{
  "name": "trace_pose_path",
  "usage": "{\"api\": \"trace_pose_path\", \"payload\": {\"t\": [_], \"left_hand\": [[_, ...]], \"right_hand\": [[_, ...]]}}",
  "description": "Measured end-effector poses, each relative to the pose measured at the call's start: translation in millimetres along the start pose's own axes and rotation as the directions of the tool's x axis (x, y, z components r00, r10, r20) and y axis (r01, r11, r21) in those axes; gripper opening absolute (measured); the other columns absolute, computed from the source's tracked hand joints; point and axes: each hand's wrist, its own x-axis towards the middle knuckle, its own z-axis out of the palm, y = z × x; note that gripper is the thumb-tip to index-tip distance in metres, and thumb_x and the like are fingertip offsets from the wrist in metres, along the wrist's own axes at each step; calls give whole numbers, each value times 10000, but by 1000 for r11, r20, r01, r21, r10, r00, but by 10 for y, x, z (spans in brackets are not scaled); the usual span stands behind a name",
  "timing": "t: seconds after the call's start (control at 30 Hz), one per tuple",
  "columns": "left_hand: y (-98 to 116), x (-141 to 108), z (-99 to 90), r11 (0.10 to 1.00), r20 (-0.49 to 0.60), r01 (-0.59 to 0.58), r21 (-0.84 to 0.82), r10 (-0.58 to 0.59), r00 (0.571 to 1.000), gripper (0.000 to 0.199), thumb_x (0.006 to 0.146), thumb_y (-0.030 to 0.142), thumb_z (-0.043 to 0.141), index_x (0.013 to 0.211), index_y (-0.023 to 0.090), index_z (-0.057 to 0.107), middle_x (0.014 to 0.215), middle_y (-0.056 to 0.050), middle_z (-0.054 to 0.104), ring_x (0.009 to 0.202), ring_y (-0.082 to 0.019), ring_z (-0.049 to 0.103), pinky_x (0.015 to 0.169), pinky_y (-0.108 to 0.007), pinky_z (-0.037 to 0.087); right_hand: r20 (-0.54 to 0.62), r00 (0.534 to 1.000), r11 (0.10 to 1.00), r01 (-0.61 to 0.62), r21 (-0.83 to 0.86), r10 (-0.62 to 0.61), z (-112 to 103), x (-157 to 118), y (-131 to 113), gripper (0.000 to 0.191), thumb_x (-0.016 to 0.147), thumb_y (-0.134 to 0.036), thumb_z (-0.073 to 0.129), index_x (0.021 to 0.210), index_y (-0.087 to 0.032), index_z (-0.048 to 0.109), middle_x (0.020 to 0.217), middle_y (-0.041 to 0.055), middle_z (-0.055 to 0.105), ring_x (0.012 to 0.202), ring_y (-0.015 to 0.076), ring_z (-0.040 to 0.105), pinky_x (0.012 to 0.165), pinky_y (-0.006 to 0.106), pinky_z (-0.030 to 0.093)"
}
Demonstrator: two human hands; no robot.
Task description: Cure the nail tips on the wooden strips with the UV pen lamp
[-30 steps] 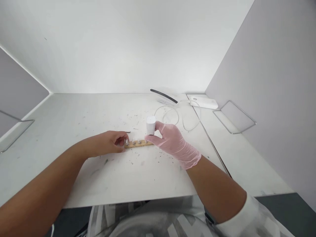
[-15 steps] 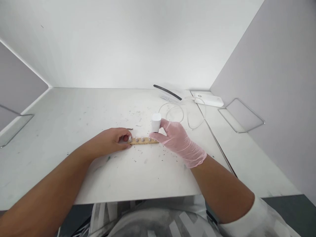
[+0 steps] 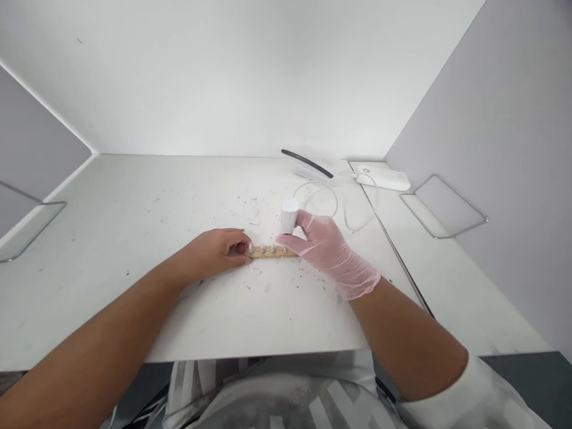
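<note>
Four small clear pieces (image 3: pixel 263 249) show on one wooden strip (image 3: pixel 268 255), which lies on the surface (image 3: pixel 214 325) between two hands; any further pieces are hidden by the right one. One white device (image 3: pixel 289 215) stands upright above the strip. Compared with a second ago, strip and left hand (image 3: pixel 218 253) sit slightly farther right across the specks. That bare hand pinches the strip's left end; the gloved right hand (image 3: pixel 324 241) grips the device, thumb lowest.

Bare forearms (image 3: pixel 409 333) reach inward from below. The ungloved left hand (image 3: pixel 218 253) curls, thumb below fingers. The pink-gloved right hand (image 3: pixel 325 243) pinches firmly.
</note>
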Motion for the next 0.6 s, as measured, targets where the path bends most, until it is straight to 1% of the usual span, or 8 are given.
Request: {"api": "trace_pose_path", "payload": {"t": [0.1, 0.23, 0.33, 0.4, 0.5, 0.6], "left_hand": [[-15, -7, 2, 1000, -2, 6, 10, -6, 1000, 244, 775, 445, 562, 848, 217, 611, 827, -12, 614, 693, -143, 516, 606, -275, 366], [-24, -19, -4, 1000, 17, 13, 5, -13, 1000, 233, 784, 445, 567, 851, 225, 599, 836, -5, 613, 697, -141, 517, 607, -274, 361], [-38, -14, 0, 1000, 16, -2, -5, 2, 1000, 245, 781, 453, 572, 854, 222, 604, 826, -4, 613, 689, -141, 515, 609, -275, 353], [-54, -5, 7, 1000, 7, -25, -1, 25, 1000, 257, 773, 453, 581, 875, 220, 613, 818, -5, 616, 692, -144, 520, 615, -275, 351], [-74, 2, 16, 999, 6, -45, 6, 45, 999, 277, 770, 453, 588, 921, 223, 620, 826, -4, 622, 707, -148, 529, 631, -273, 354], [-81, 2, 15, 999, 18, -41, 7, 41, 999, 283, 775, 456, 592, 943, 230, 621, 828, 3, 620, 706, -145, 525, 625, -268, 350]], "right_hand": [[7, 1000, 1000, -7, -5, 7, 5, 0, 13, 237, 811, -488, 614, 878, -260, 618, 660, -51, 594, 530, 96, 483, 554, 263, 380], [-33, 999, 1000, 21, 1, -21, 2, 10, 16, 236, 812, -472, 614, 822, -236, 600, 707, -39, 605, 562, 93, 490, 583, 267, 385], [-7, 1000, 1000, 19, 10, -18, -2, 19, 7, 237, 810, -464, 617, 829, -228, 604, 694, -37, 590, 558, 92, 476, 564, 261, 372], [-8, 1000, 1000, 18, 1, -18, 0, 22, 3, 248, 807, -468, 622, 831, -221, 615, 637, -41, 549, 537, 90, 446, 538, 257, 352], [-46, 999, 999, 24, -23, -25, 10, 23, 6, 251, 796, -464, 643, 800, -215, 616, 546, -62, 451, 494, 81, 377, 510, 253, 326], [-45, 999, 999, 24, -29, -25, 16, 22, 15, 267, 799, -480, 643, 780, -215, 612, 522, -70, 409, 472, 72, 337, 491, 250, 313]]}}
